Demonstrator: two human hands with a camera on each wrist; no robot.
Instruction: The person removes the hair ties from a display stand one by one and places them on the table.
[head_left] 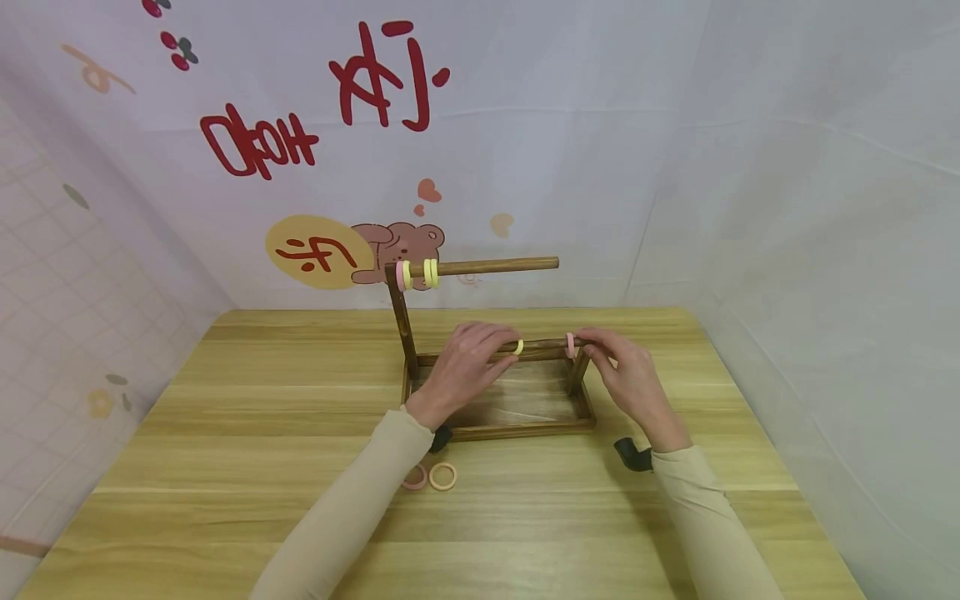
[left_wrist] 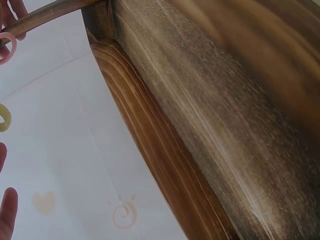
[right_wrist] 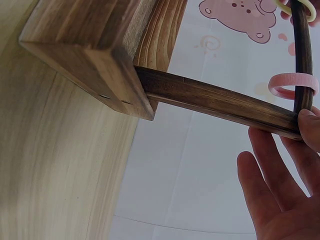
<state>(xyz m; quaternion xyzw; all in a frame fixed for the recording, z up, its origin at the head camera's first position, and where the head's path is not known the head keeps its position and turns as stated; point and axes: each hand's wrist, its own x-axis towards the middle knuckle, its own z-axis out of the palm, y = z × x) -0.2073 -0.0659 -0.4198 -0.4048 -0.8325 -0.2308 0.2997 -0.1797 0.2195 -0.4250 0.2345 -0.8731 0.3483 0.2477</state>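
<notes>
A yellow hair tie (head_left: 519,347) loops round the lower rod (head_left: 543,344) of a dark wooden stand (head_left: 408,333). My left hand (head_left: 463,360) pinches this tie between thumb and fingers; the left wrist view catches only some fingertips at its edge. Further right on the same rod hangs a pink hair tie (right_wrist: 292,82), beside my right hand (head_left: 626,371). That hand grips the rod's end, where it meets the short post (right_wrist: 220,102), with the thumb on the end and fingertips against the post.
The upper rod (head_left: 498,267) carries a pink tie and several yellow ones near its left end. A pink tie (head_left: 415,477) and a pale orange tie (head_left: 443,477) lie on the table (head_left: 525,517) before the stand's tray base (head_left: 525,431). A printed cloth (head_left: 562,167) hangs behind.
</notes>
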